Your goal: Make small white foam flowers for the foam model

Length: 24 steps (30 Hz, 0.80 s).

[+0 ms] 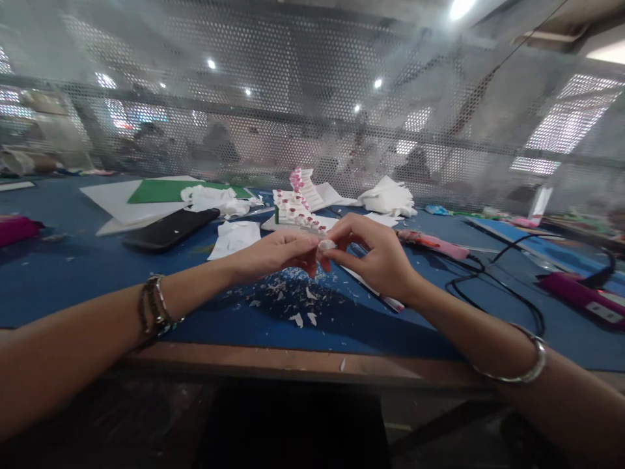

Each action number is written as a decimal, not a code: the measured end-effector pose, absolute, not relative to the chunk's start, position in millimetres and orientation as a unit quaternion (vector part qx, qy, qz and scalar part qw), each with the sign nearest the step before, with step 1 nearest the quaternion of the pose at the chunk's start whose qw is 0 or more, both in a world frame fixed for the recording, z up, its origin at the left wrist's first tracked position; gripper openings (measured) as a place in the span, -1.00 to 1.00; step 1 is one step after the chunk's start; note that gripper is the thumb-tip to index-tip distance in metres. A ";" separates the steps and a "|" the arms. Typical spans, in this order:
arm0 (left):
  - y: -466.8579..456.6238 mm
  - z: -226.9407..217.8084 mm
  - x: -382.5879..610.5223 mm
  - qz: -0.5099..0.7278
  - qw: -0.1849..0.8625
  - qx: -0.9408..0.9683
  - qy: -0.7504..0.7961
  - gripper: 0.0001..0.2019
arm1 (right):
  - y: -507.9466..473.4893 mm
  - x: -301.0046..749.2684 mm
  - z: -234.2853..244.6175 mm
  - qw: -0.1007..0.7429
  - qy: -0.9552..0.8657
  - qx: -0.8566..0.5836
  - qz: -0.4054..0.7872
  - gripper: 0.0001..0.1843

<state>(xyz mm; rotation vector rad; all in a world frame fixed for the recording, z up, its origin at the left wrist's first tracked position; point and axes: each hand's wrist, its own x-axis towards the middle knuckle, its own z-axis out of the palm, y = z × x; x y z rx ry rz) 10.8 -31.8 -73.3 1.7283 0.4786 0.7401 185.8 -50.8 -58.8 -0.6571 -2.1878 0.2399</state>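
Observation:
Above the blue mat, a small white rounded piece (pixel 326 245) sits between my two hands. My left hand (pixel 280 254) is closed, thumb against fingers, at the piece's left side. From the other side my right hand (pixel 374 251) pinches it between thumb and fingertips. What the piece is made of is too small to tell. White paper-like scraps (pixel 310 318) lie scattered below. Just behind the hands, a white ridged holder (pixel 308 189) carries rows of small pink and dark red pieces (pixel 293 212). A white paper sheet (pixel 237 238) lies behind my left hand.
A black phone (pixel 170 229) and a green sheet (pixel 163 191) lie at left. Crumpled white paper (pixel 217 198) and stacked white pieces (pixel 388 197) are at the back. A pink-handled tool (pixel 434 244) and black cable (pixel 512 299) lie right. A perforated screen (pixel 303 85) stands behind.

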 end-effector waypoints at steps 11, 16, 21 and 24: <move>-40.6 -67.1 16.0 0.322 0.399 0.823 0.246 -0.78 | -51.0 188.8 -59.6 0.383 -0.893 -0.217 -0.091 -0.95; -43.8 -67.4 16.2 0.310 0.371 0.832 0.273 -0.79 | -49.5 189.7 -60.1 0.344 -0.913 -0.191 -0.108 -0.85; -45.2 -67.1 16.3 0.318 0.387 0.822 0.272 -0.85 | -48.3 190.8 -57.7 0.326 -0.927 -0.160 -0.097 -0.80; -44.0 -67.8 15.2 0.310 0.407 0.821 0.255 -0.86 | -49.0 191.4 -58.0 0.350 -0.917 -0.153 -0.117 -0.89</move>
